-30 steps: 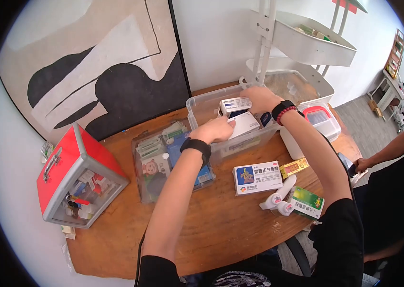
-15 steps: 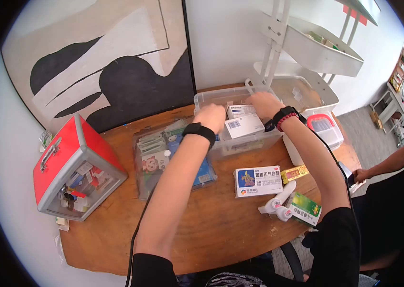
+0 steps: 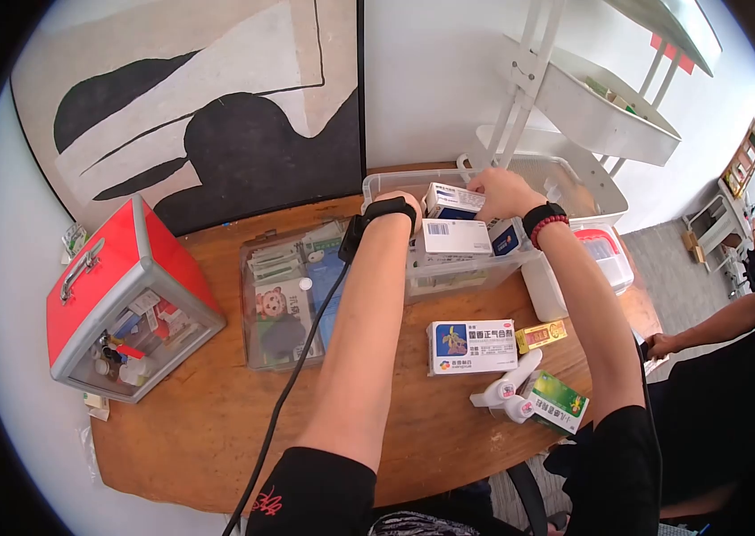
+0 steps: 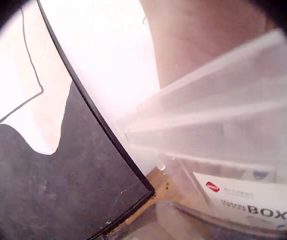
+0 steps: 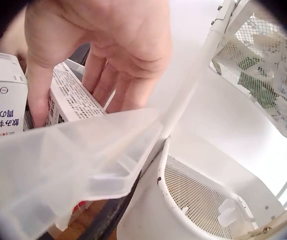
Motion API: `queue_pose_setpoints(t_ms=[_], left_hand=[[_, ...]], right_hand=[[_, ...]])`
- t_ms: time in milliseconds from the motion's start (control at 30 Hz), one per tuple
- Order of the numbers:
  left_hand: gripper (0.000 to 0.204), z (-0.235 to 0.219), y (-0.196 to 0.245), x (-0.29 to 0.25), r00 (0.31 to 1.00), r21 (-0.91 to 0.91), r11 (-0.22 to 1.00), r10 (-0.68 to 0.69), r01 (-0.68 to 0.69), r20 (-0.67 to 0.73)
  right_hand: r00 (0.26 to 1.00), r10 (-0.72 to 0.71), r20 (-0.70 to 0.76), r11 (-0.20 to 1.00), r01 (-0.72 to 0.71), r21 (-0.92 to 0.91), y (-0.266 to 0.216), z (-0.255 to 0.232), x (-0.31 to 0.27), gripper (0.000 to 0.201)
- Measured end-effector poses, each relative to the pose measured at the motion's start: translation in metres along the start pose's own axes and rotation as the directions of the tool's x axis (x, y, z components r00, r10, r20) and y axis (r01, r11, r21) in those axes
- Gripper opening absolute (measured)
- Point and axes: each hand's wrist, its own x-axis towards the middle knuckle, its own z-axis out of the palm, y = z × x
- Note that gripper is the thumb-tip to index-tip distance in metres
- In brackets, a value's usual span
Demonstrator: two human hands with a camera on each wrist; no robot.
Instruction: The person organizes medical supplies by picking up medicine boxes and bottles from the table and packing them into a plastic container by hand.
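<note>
A clear plastic bin (image 3: pixel 422 287) holds several medicine boxes. My right hand (image 3: pixel 504 194) reaches in from the right; in the right wrist view this hand (image 5: pixel 103 40) grips a white printed box (image 5: pixel 76 95) between thumb and fingers. In the head view its fingertips are at a white-and-blue box (image 3: pixel 453 201). In front lies a white box with a barcode (image 3: pixel 456 238), beside a dark blue box (image 3: pixel 507 237). My left hand (image 3: pixel 410 208) is at the bin's left side, its fingers hidden; the left wrist view shows part of the hand (image 4: pixel 203 40) above the bin wall (image 4: pixel 213 120).
A flat clear case of packets (image 3: pixel 257 357) lies left of the bin, and a red-and-grey case (image 3: pixel 105 277) stands further left. Nearer are a white-and-blue box (image 3: pixel 473 347), a yellow box (image 3: pixel 541 336), white bottles (image 3: pixel 520 375) and a green box (image 3: pixel 558 400). A white cart (image 3: pixel 605 116) stands behind right.
My left hand has left the barcode box for the bin's left side, and its wrist has turned. My right hand has shifted slightly within the bin. The view has moved a little.
</note>
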Motion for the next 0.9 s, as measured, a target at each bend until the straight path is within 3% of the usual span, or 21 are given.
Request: queue_pose_setpoints(t_ms=[133,200,233,467,533,600,633,667,767,833,900], left_hand=[[0.04,-0.004,-0.002,0.005,1.0,-0.027,1.0,-0.015,0.015,-0.025],[0.04,-0.012,-0.007,0.017,0.997,-0.149,0.987,-0.05,0.059,0.064],[0.039,-0.021,-0.007,0.0,0.992,-0.293,0.949,-0.095,0.114,0.079],[0.042,0.003,0.001,0.003,0.985,-0.17,0.971,-0.161,0.169,0.063],[0.041,0.003,0.002,0.006,0.996,-0.046,0.995,-0.091,0.091,-0.006],[0.039,-0.007,0.005,-0.008,0.981,-0.139,0.978,-0.139,0.158,0.138],[0.038,-0.006,0.004,0.0,0.98,-0.105,0.984,-0.125,0.142,0.154],[0.037,-0.001,-0.002,0.016,0.988,0.1,0.995,-0.026,0.011,0.15],[0.037,-0.002,-0.009,0.019,0.984,0.091,0.996,-0.034,0.018,0.178],[0.037,-0.014,-0.003,-0.005,0.919,-0.19,0.975,-0.035,0.118,0.393],[0.036,0.007,-0.014,0.026,0.898,-0.132,0.988,-0.008,0.074,0.44]], right_hand=[[0.999,0.002,-0.041,1.0,-0.001,0.017,-0.001,0.0,0.001,0.047],[0.998,-0.04,-0.052,0.998,0.042,0.043,-0.002,0.001,0.005,0.046],[1.0,0.007,0.001,0.996,-0.007,0.084,-0.003,0.0,0.008,0.048],[0.998,0.039,0.054,0.995,-0.044,0.085,-0.006,-0.006,0.011,0.048],[0.997,0.022,0.073,1.0,-0.024,0.02,-0.008,-0.006,0.013,0.045],[0.998,0.02,0.057,0.999,-0.021,0.028,-0.007,-0.002,0.014,0.044],[0.999,0.005,0.043,1.0,-0.006,0.022,-0.005,0.0,0.015,0.043],[0.999,0.011,0.041,0.999,-0.013,0.035,-0.003,0.002,0.016,0.043],[0.998,0.01,0.056,1.0,-0.012,0.026,-0.004,0.002,0.019,0.042],[0.997,0.021,0.078,1.0,-0.021,-0.001,-0.009,-0.004,0.017,0.043],[0.997,0.023,0.068,0.999,-0.024,0.021,-0.01,-0.001,0.017,0.043]])
